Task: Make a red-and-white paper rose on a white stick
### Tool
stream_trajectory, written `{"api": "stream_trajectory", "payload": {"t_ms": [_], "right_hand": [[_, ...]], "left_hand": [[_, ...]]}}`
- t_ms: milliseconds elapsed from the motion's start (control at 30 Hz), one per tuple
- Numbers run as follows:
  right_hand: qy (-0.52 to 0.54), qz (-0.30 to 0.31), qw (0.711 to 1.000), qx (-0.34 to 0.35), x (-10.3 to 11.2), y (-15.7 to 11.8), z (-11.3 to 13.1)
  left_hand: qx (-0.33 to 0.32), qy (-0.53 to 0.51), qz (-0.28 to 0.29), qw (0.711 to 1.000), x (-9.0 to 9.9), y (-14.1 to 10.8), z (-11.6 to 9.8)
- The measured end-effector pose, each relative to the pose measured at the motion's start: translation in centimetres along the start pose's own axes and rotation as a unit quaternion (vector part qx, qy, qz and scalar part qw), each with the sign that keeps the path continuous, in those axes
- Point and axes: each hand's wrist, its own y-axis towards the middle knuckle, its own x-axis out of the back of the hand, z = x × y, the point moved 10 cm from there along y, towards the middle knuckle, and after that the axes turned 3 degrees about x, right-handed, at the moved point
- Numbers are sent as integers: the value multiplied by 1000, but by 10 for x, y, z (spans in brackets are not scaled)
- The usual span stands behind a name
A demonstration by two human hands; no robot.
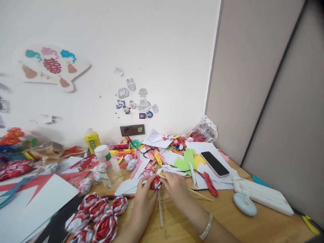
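Note:
A small red-and-white paper flower [156, 183] is held just above the wooden table between both hands. My left hand [143, 194] closes round its left side with thumb and fingers. My right hand [175, 186] pinches at its right edge; a bit of yellow paper shows by those fingertips. Below the flower a narrow white strip [160, 210] points toward me; I cannot tell whether it is joined to the flower. Several finished red-and-white paper roses [99, 209] lie together left of my left hand. Beside my right wrist is a thin wooden stick [201, 195].
Coloured paper scraps [157, 158] spread along the wall. A clear jar [108, 168] and a yellow-labelled bottle [92, 140] stand at left. A phone [215, 164], a white lamp-like device [263, 195] and a folded red paper [211, 184] lie at right. Blue scissors [12, 190] sit far left.

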Motion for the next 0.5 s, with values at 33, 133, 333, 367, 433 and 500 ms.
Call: {"api": "stream_trajectory", "payload": {"t_ms": [33, 133, 333, 367, 433, 500], "right_hand": [[-8, -5, 1000, 4, 0, 0, 1], [-21, -20, 999, 22, -2, -2, 6], [-32, -13, 999, 21, -6, -3, 8], [-34, -7, 999, 14, -5, -2, 7], [-37, 8, 999, -7, -4, -1, 4], [-35, 23, 999, -25, -3, 0, 2]], "left_hand": [[0, -1, -1, 1000, 0, 0, 0], [3, -6, -6, 1000, 1, 0, 1], [8, -1, 10, 1000, -2, 1, 2], [11, 2, 10, 1000, -3, 2, 3], [20, 5, 6, 1000, -2, 2, 5], [25, 4, 2, 1000, -1, 3, 6]]}}
